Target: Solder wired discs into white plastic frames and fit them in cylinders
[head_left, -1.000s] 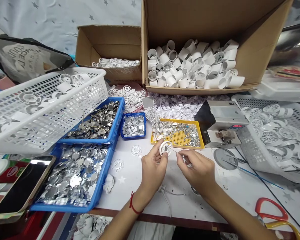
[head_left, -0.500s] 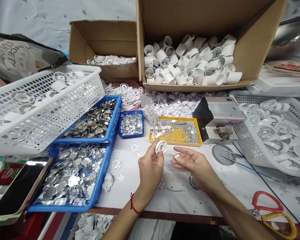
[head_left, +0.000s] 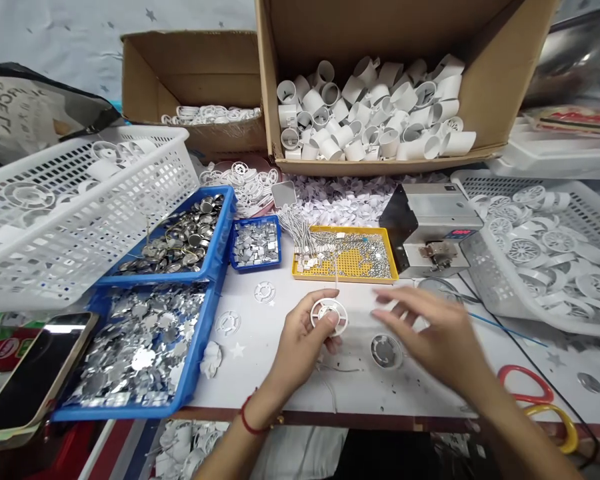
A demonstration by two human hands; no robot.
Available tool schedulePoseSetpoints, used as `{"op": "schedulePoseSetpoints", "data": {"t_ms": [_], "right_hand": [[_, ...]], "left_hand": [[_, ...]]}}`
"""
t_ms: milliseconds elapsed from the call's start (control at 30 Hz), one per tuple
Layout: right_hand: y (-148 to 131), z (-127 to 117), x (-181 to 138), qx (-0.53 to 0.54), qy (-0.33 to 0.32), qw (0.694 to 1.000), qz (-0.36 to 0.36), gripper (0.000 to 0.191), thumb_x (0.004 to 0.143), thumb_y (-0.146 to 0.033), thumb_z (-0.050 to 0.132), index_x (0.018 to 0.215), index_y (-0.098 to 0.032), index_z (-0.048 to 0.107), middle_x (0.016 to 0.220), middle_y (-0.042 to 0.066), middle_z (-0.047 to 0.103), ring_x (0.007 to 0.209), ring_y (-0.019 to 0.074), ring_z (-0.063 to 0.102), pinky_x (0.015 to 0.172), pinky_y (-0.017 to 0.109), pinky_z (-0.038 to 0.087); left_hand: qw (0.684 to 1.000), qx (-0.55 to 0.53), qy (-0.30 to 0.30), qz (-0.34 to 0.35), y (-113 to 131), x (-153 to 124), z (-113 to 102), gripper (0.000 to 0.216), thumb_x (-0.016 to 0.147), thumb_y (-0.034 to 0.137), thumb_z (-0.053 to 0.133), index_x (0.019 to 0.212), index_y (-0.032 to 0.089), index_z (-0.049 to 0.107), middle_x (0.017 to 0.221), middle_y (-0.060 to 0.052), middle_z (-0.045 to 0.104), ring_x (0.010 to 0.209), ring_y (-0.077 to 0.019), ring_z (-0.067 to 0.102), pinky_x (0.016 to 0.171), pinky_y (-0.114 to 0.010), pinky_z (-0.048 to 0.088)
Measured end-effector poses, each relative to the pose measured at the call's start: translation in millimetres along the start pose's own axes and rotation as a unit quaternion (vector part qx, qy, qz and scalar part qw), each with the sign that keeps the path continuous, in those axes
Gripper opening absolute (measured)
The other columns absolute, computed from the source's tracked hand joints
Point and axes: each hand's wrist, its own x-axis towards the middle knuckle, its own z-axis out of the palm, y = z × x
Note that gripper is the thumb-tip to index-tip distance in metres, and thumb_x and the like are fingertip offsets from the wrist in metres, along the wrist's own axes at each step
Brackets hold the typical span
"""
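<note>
My left hand [head_left: 307,330] pinches a white spoked plastic ring [head_left: 340,308] between thumb and fingers above the table, its round face turned toward me. A thin white strand rises just behind the ring. To the right, my right hand [head_left: 433,327] is smeared by motion, its fingers apart and nothing visible in them. Below its fingertips lies a round disc with a grey centre [head_left: 386,352]. Loose white wires [head_left: 337,369] lie under my left hand. Two flat white rings, one of them a spoked ring [head_left: 265,292], rest on the tabletop to the left.
Beyond my hands stand a yellow tray [head_left: 345,277] of small metal parts and wires, and a metal machine [head_left: 430,213]. Blue trays [head_left: 180,400] of metal pieces are at left, near a phone [head_left: 35,373]. Scissors [head_left: 525,387] lie right. A cardboard box [head_left: 390,167] holds white cups.
My right hand has moved right and spread its fingers, letting go of the small white piece. My left hand has turned the ring to face me. The disc below is now uncovered.
</note>
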Motion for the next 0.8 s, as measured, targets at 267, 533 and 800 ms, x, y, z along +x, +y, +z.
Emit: {"op": "schedulePoseSetpoints", "data": {"t_ms": [267,533,800], "right_hand": [[22.9,-45.8,14.5,-0.057,-0.289,0.954,-0.062,0.022,0.093,-0.032,0.052,0.091,-0.024,0.072,0.08,0.0,0.07,0.072,0.014,0.062,0.068,0.025,0.046],[49.5,-55.4,-16.2,0.041,-0.277,0.959,0.046,0.025,0.093,-0.035,0.049,0.088,-0.022,0.069,0.074,-0.001,0.067,0.067,0.0132,0.06,0.064,0.023,0.044],[58.8,-51.5,-42.1,0.173,-0.192,0.957,0.129,0.016,0.096,-0.039,0.042,0.097,-0.023,0.048,0.06,-0.006,0.055,0.056,0.0122,0.052,0.057,0.024,0.041]], "left_hand": [[0.977,0.082,-0.19,-0.055,40.6,5.5,15.8,0.023,0.078,0.033,0.068,0.096,0.02,0.06,0.066,0.004,0.056,0.046,-0.0054,0.046,0.042,-0.016,0.038],[0.985,0.141,-0.083,0.051,16.3,7.3,39.6,0.024,0.081,0.03,0.065,0.103,0.021,0.064,0.068,0.004,0.056,0.051,-0.0073,0.046,0.048,-0.018,0.04],[0.97,0.195,0.014,0.147,1.0,-1.0,51.9,0.023,0.083,0.026,0.065,0.106,0.02,0.065,0.081,0.0,0.062,0.058,-0.0082,0.051,0.053,-0.018,0.043]]}}
